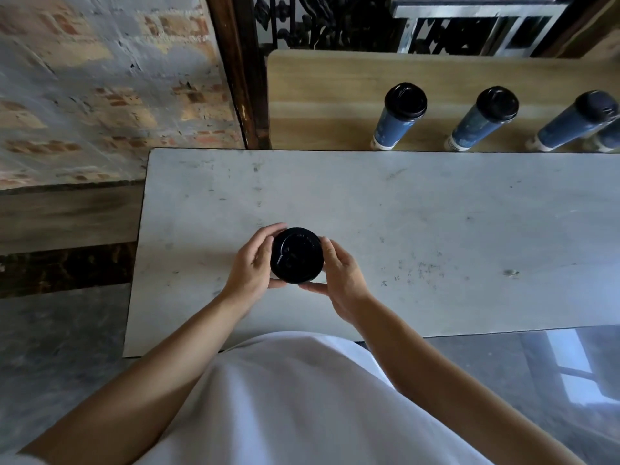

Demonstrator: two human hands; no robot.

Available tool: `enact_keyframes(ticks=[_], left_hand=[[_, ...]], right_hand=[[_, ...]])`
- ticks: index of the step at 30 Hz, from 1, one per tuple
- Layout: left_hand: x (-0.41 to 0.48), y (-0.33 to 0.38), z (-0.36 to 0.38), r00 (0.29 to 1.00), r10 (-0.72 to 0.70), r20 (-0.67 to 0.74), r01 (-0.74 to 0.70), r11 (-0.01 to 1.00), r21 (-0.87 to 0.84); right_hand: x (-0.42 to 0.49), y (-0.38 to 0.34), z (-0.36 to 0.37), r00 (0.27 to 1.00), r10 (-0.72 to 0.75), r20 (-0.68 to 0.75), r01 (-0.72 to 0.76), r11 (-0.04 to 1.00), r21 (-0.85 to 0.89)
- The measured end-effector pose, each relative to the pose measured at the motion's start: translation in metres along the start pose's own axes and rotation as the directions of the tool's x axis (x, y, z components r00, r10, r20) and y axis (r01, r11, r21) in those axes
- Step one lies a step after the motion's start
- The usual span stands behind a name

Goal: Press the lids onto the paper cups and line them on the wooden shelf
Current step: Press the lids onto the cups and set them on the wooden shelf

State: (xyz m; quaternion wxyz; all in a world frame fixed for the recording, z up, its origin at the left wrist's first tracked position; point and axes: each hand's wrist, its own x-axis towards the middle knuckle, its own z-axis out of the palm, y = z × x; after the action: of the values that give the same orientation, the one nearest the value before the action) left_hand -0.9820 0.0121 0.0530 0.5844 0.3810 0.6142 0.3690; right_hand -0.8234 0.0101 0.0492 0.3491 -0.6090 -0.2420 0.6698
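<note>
A black lid point(297, 255) caps a paper cup seen straight from above on the grey table point(436, 229); the cup body is hidden under it. My left hand point(250, 265) wraps the lid's left side and my right hand point(339, 278) its right side, fingers and thumbs touching the rim. On the wooden shelf point(318, 88) behind the table, three blue paper cups with black lids stand in a row: one point(399, 117), a second point(483, 119), and a third point(577, 120). A further cup point(609, 139) peeks in at the right edge.
A brick wall point(100, 78) and a dark wooden post point(241, 78) rise at the left of the shelf. Black ironwork and a white frame stand behind the shelf. The table's left edge lies near a dark floor gap.
</note>
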Motion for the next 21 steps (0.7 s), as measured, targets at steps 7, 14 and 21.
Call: enact_keyframes(ticks=[7,14,21], left_hand=[[-0.004,-0.005,0.013,0.985,-0.109,-0.133,0.086,0.982,-0.170],[0.003,-0.003,0.011,0.939,-0.259,-0.227,0.242,0.965,-0.102],[0.014,0.002,-0.007,0.966,-0.196,-0.167,0.202,0.979,0.020]], right_hand=[[-0.002,0.000,-0.009,0.999,0.038,-0.009,-0.035,0.972,0.232],[-0.007,0.002,-0.005,0.999,-0.002,0.036,0.000,0.999,0.046],[0.003,-0.008,0.004,1.000,-0.024,0.013,0.024,0.998,-0.061]])
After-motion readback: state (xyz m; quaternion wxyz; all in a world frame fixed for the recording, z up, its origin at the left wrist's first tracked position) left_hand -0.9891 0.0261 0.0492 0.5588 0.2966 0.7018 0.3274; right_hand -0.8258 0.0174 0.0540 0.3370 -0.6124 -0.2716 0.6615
